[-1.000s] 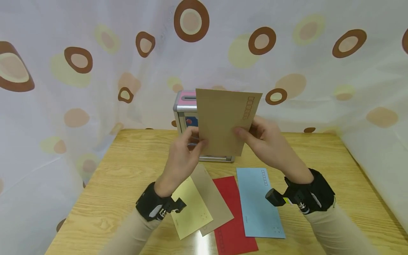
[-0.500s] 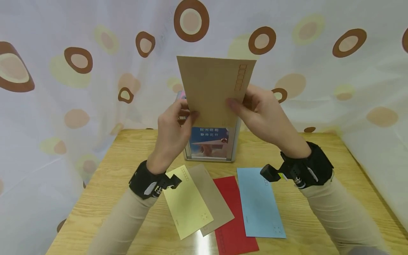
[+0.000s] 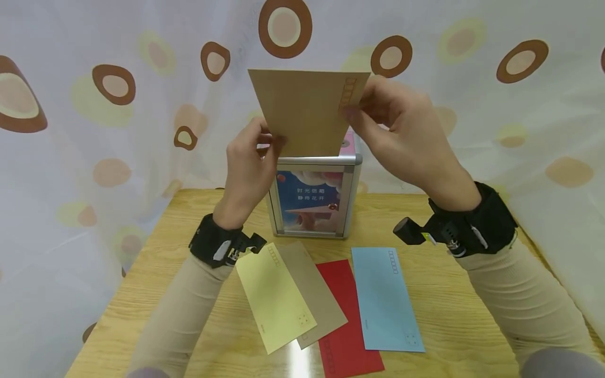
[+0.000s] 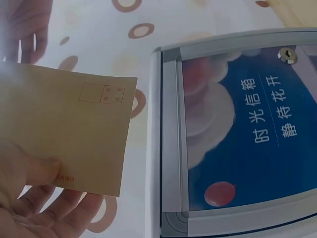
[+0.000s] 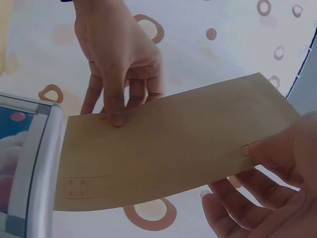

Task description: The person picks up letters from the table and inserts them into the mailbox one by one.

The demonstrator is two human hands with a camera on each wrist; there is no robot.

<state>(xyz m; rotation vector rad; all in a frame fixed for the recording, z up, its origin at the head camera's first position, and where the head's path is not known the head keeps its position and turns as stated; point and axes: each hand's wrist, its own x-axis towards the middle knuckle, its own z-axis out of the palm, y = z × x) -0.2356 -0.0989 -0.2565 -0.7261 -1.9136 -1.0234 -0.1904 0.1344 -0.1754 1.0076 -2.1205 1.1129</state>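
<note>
A brown kraft envelope (image 3: 304,113) is held up in both hands in the head view, over the top of a silver-framed letter box (image 3: 312,202) with a pink top. The left hand (image 3: 250,165) pinches its lower left edge between thumb and fingers. Higher on the opposite edge, the right hand (image 3: 402,131) grips it near the printed postcode boxes. In the left wrist view the envelope's end (image 4: 99,134) stands apart from the box front (image 4: 237,134). The right wrist view shows the whole envelope (image 5: 163,148) between both hands. Its lower edge hides part of the box's top, including the slot.
On the wooden table (image 3: 170,294) lie a yellow envelope (image 3: 274,299), a tan envelope (image 3: 314,294) partly under it, a red envelope (image 3: 347,315) and a light blue envelope (image 3: 385,299). A patterned curtain (image 3: 156,105) hangs behind and at the sides.
Both hands have raised the brown envelope, which has moved up and slightly left and now tilts farther back. The box front has come into sight below it. The right hand sits higher on its edge.
</note>
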